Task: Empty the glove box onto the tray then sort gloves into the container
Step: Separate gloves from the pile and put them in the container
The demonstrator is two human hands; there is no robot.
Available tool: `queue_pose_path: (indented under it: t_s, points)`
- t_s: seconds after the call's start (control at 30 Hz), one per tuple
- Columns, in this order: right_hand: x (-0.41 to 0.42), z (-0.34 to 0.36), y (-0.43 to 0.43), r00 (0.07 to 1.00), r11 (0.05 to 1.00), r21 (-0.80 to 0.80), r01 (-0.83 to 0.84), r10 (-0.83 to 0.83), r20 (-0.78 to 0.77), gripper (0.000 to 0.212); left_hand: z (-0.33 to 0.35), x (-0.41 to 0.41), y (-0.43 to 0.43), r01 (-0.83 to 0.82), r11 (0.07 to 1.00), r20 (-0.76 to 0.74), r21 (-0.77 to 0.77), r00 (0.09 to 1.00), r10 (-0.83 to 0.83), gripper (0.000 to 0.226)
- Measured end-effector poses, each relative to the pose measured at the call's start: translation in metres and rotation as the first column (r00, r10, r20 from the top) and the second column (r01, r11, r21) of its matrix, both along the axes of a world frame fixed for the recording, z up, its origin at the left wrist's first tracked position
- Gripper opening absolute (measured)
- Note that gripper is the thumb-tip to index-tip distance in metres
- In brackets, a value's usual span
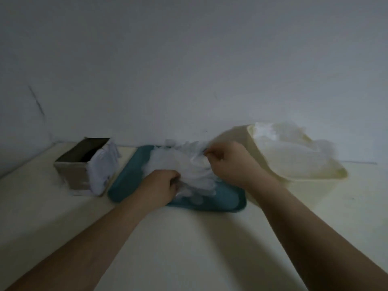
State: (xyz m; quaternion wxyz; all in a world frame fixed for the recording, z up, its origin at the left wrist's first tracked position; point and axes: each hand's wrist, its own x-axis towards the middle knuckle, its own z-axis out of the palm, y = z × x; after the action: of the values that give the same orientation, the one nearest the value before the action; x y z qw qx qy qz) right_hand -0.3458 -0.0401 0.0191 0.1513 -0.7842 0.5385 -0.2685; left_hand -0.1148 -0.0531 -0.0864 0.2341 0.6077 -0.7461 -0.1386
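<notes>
Head view, dim and slightly blurred.

- Glove box (81, 162): far left on the counter (189, 238), open end up, dark inside. A white wad (102, 169) hangs down its right side, touching it; whether it is gloves or a torn flap I cannot tell. Contents of the box not visible.
- Tray (123, 179): teal, centre, just right of the box. It carries the gloves (178, 162), a loose heap of thin translucent disposables.
- Container (294, 190): cream tub, right of the tray and touching or nearly touching its right edge. Already holds a mound of sorted gloves (289, 148) rising above the rim.
- Left hand (161, 185): fingers curled into the near edge of the heap, grasping a bunch.
- Right hand (228, 162): at the far right of the heap, thumb and fingers pinched on glove film.

Handling judgement: the gloves look near weightless, limp and clingy, so they should tangle and lift in clumps, not singly. No breakage risk; tearing is possible if stretched hard. Best hold is probably a pinch at a cuff or single fingertip, with the other hand pinning the heap so that one glove peels free. A loose glove could drift or snag on the tub rim during transfer.
</notes>
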Motion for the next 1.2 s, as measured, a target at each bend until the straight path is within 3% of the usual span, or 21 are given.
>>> queue_pose_path:
  t_s: [0.13,0.23,0.4,0.47,0.63,0.67,0.77,0.87,0.93,0.97,1.03,1.1,1.2]
  points:
    - [0.022,-0.042,-0.013,1.0,0.979,0.203,0.02,-0.019,-0.007,0.034,-0.001,0.008,-0.003,-0.01,0.993,-0.078,-0.115,0.997,0.001,0.021]
    - [0.025,-0.047,-0.021,0.993,0.977,0.212,0.03,-0.004,-0.121,0.044,0.014,0.011,-0.008,-0.03,0.992,-0.166,-0.122,0.986,0.009,0.013]
    - [0.03,-0.033,-0.034,0.961,0.977,0.214,-0.015,0.073,-0.265,0.083,0.057,0.009,-0.017,0.036,0.997,-0.248,-0.068,0.967,-0.052,0.014]
    - [0.036,-0.032,-0.042,0.956,0.983,0.181,0.003,0.05,-0.288,0.088,0.063,0.003,-0.015,0.03,0.999,-0.306,-0.036,0.951,-0.04,0.017]
    - [0.04,-0.044,-0.052,0.987,0.999,0.051,0.016,-0.008,-0.162,0.015,0.067,0.003,-0.012,0.072,0.997,-0.305,-0.02,0.949,-0.075,0.034]
    - [0.038,-0.045,-0.054,0.99,0.999,0.02,0.031,-0.028,-0.14,0.012,0.068,0.008,-0.014,0.081,0.997,-0.288,-0.005,0.954,-0.079,0.031]
    - [0.027,-0.048,-0.063,0.997,0.997,-0.06,0.046,-0.049,-0.051,0.035,0.067,0.024,-0.021,0.117,0.993,-0.296,0.007,0.949,-0.11,0.005]
    - [0.023,-0.052,-0.064,0.991,0.994,-0.103,0.039,-0.051,-0.122,0.021,0.064,0.03,-0.02,0.099,0.995,-0.319,0.009,0.943,-0.091,0.007]
    - [0.024,-0.051,-0.064,0.985,0.999,0.0,0.04,-0.04,-0.167,0.011,0.063,0.028,-0.019,0.083,0.997,-0.332,0.005,0.94,-0.076,0.011]
    - [0.024,-0.049,-0.063,0.981,0.996,0.077,0.044,-0.028,-0.194,0.015,0.062,0.026,-0.019,0.068,0.998,-0.338,-0.003,0.939,-0.065,0.016]
    - [0.024,-0.04,-0.057,0.974,0.981,0.192,0.028,0.016,-0.228,0.059,0.058,0.023,-0.02,0.029,0.999,-0.348,-0.025,0.937,-0.036,0.028]
    - [0.023,-0.031,-0.049,0.971,0.984,0.176,-0.034,0.074,-0.227,0.083,0.054,0.02,-0.02,-0.005,0.999,-0.341,-0.039,0.94,-0.009,0.038]
    - [0.024,-0.03,-0.044,0.977,0.982,0.15,-0.114,0.139,-0.164,0.075,0.053,0.015,-0.018,0.019,0.999,-0.324,-0.037,0.945,-0.03,0.039]
